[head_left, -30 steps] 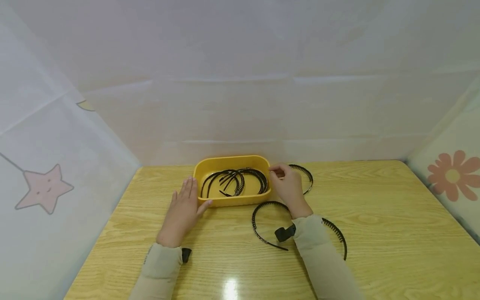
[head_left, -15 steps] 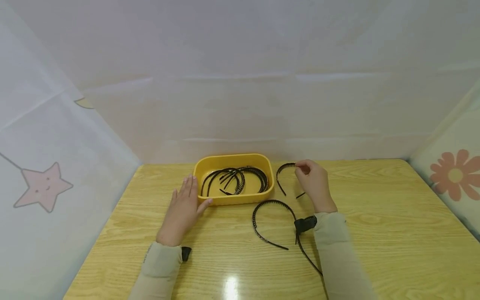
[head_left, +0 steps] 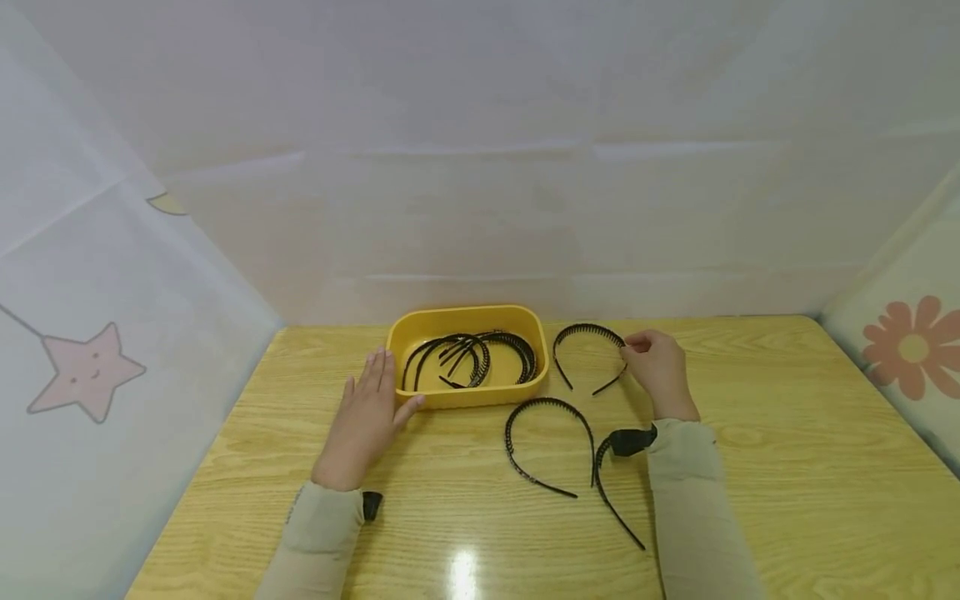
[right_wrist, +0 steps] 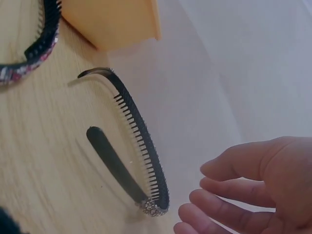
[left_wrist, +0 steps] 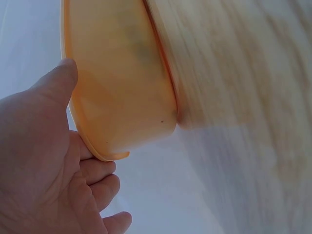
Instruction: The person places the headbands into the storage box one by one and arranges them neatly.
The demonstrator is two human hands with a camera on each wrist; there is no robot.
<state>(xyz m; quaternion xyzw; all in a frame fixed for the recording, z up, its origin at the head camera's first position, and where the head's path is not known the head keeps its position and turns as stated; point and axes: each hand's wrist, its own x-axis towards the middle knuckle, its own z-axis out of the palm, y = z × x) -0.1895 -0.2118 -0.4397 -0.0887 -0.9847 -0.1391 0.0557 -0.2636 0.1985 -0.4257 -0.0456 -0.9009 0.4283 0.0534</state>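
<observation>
My left hand point(head_left: 362, 423) rests against the left end of a yellow plastic box point(head_left: 471, 401), fingers straight along its side and thumb at the front rim. Several black toothed headbands point(head_left: 483, 367) lie inside the box. Right of it, another toothed headband point(head_left: 591, 327) lies with its ends toward me. My right hand point(head_left: 660, 375) is beside this headband's right side, fingers loosely bent. The right wrist view shows a gap between that hand point(right_wrist: 243, 190) and the headband point(right_wrist: 139, 131), which has a glittery patch on its band.
Nearer me on the wooden table point(head_left: 450, 483) lie a headband point(head_left: 517, 462) and another one point(head_left: 618, 517), partly hidden by the right wrist's black camera point(head_left: 630, 441). White sheeting point(head_left: 480, 208) rises behind the table and at both sides.
My right hand has moved right, from the box's right rim past the headband to its far side, uncovering it. The left hand and the box stay in place.
</observation>
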